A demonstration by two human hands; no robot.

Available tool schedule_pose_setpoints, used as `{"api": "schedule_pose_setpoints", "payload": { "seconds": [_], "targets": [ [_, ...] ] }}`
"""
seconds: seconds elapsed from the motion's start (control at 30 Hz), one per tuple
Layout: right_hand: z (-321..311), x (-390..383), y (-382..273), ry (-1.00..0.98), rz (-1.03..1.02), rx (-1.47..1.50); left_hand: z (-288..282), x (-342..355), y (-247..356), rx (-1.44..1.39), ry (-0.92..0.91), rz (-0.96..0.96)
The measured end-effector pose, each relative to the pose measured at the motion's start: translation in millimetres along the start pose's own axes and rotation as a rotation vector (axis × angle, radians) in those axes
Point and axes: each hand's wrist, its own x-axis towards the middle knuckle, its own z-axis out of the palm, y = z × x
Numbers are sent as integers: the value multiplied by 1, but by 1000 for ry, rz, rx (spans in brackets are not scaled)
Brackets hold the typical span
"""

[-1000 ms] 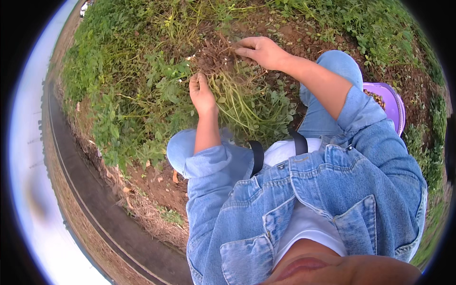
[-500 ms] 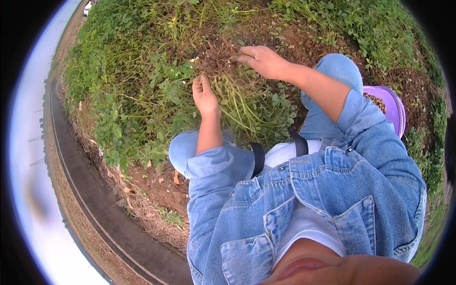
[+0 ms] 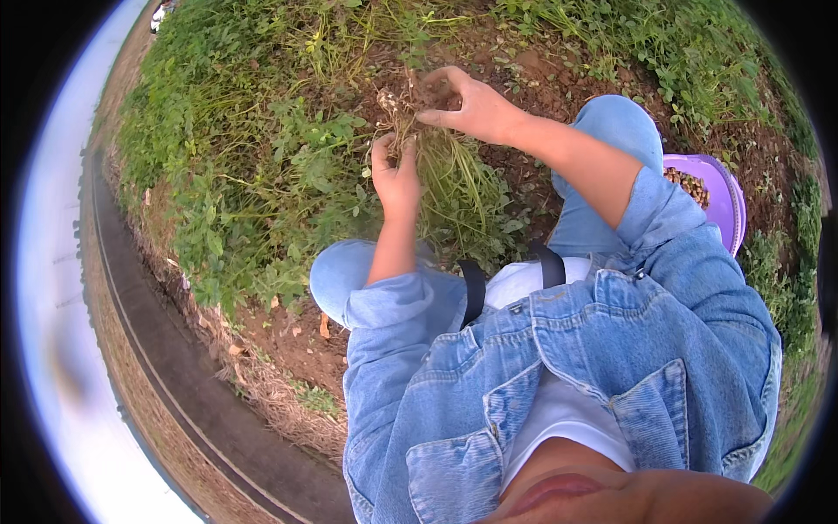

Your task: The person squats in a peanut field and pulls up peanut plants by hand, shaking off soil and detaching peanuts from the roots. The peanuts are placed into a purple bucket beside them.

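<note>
In front of my knees is an uprooted peanut plant (image 3: pixel 463 179), its green stems trailing toward me. Its brown roots (image 3: pixel 400 106) point away and carry soil and small pale pods. My left hand (image 3: pixel 397 185) is closed round the plant where stems meet roots, thumb and fingers on either side. To the right of the roots, my right hand (image 3: pixel 476 106) is open, with thumb and fingers apart in a C shape and nothing seen between them. Its thumb tip is close to the roots; whether it touches them I cannot tell.
A purple bucket (image 3: pixel 726 201) partly filled with small brown pods (image 3: pixel 688 185) stands beside my right knee. Low green plants (image 3: pixel 262 166) cover the ground to the left and ahead, with reddish soil (image 3: pixel 559 79) between. A paved path (image 3: pixel 166 349) runs along the far left.
My right hand's fingers have spread apart from the roots. The left hand has moved slightly right and farther in. The roots have turned, and pale pods now show.
</note>
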Motion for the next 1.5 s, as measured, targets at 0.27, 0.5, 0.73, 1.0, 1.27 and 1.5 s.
{"api": "schedule_pose_setpoints", "payload": {
  "seconds": [0.27,0.5,0.73,1.0,1.27,1.5],
  "targets": [
    [-17,12,6,-118,203,449,-2,1,-2,-165,-30,-52],
    [-39,21,27,-189,-65,202,-17,11,-2,-561,89,-163],
    [-21,6,8,-324,-50,-141,-52,14,4,-1131,-401,-175],
    [6,2,31,-33,90,-207,-18,10,20,-404,2,-246],
    [18,-19,29,-62,-199,-584,8,-23,15,182,-241,101],
    [23,-24,23,-359,-450,-441,-7,-10,-5,-146,-42,-56]
  ]
}}
